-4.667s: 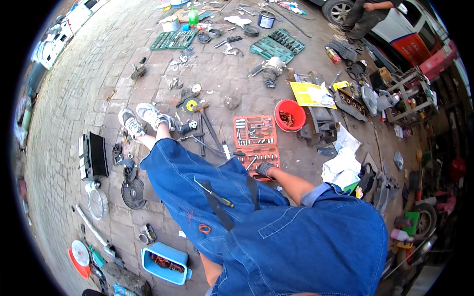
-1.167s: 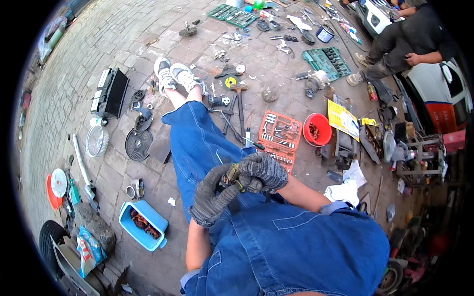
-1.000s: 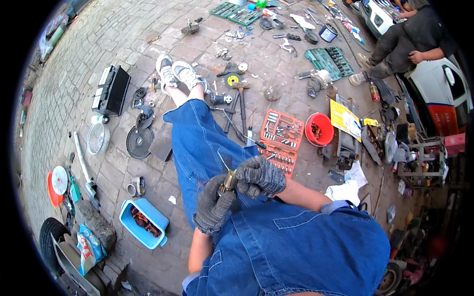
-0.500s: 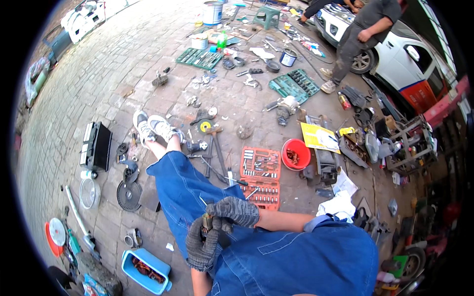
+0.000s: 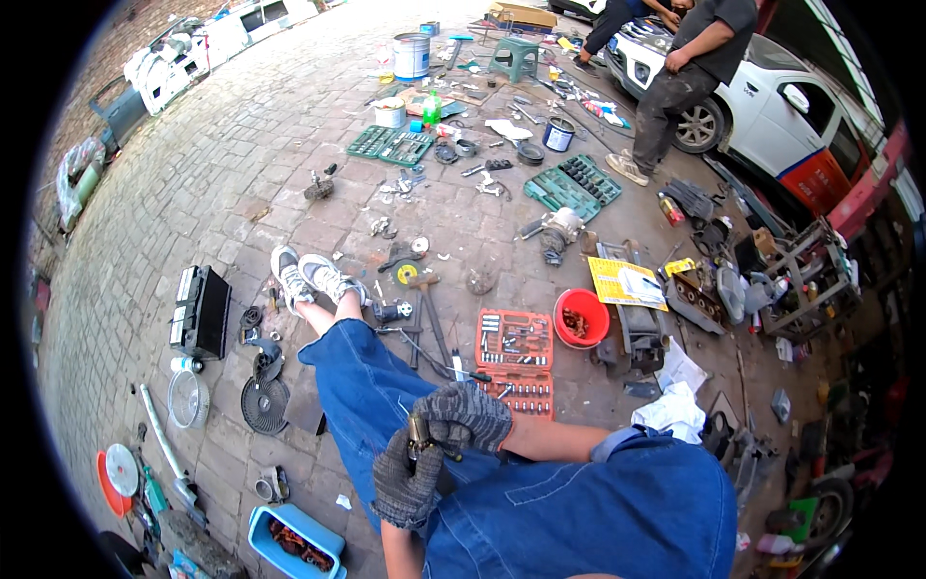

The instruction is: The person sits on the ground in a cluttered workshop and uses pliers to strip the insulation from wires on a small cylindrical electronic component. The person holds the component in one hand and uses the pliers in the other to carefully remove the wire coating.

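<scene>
Above my denim-covered lap (image 5: 569, 531), my gloved left hand (image 5: 400, 482) grips a small metal cylindrical part (image 5: 418, 431) from below. My gloved right hand (image 5: 465, 417) is closed on the same part from the right, its fingers partly hiding it. A thin rod rises near the part; what it is I cannot make out clearly. Beyond my hands lies an open orange socket set (image 5: 513, 338), with long-handled tools (image 5: 432, 318) and a yellow disc (image 5: 407, 273) near my outstretched feet (image 5: 318, 280).
Around me lie a black battery (image 5: 198, 314), a red bucket (image 5: 596, 309), a blue tub (image 5: 313, 521), green toolboxes (image 5: 569, 188), a fan grille (image 5: 260, 405) and a metal rack (image 5: 810, 289). Two other people (image 5: 675, 101) are beside a white car (image 5: 772, 116) at upper right.
From 4.7 seconds ago, my right hand has left the socket set, and both hands now hold the metal part. The view has since tilted up, showing more of the yard and car.
</scene>
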Demonstrator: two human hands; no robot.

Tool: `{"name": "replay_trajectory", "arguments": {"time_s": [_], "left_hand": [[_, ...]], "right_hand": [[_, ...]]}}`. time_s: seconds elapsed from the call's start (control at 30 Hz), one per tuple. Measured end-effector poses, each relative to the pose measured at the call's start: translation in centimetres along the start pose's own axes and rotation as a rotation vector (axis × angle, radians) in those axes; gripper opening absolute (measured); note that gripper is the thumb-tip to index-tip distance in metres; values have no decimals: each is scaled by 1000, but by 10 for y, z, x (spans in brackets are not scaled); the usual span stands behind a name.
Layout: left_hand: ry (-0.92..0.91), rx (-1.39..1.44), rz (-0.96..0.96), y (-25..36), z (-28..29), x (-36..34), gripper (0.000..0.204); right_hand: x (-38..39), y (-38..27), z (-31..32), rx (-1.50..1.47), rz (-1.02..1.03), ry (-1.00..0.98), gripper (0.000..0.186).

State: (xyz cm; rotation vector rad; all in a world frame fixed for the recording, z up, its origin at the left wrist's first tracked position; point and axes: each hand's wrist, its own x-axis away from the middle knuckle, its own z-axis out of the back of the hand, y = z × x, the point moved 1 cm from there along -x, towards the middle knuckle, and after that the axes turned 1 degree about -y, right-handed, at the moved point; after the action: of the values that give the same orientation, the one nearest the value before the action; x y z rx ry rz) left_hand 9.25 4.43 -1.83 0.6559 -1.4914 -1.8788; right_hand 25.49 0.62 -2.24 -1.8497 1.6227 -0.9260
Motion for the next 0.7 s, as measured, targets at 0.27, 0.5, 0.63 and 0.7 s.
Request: {"name": "replay_trajectory", "arguments": {"time_s": [0.27, 0.5, 0.63, 0.7], "left_hand": [[60, 305, 34, 17, -16, -9, 35], [44, 385, 104, 15, -15, -9, 37], [99, 178, -1, 20, -26, -15, 33], [159, 198, 15, 12, -30, -17, 33]], "right_hand": [[5, -29, 6, 292, -25, 5, 22], [-9, -6, -1, 248, 244, -27, 39], [-4, 6, -20, -22, 207, -75, 43], [-13, 14, -13, 52, 286, -45, 40]]}}
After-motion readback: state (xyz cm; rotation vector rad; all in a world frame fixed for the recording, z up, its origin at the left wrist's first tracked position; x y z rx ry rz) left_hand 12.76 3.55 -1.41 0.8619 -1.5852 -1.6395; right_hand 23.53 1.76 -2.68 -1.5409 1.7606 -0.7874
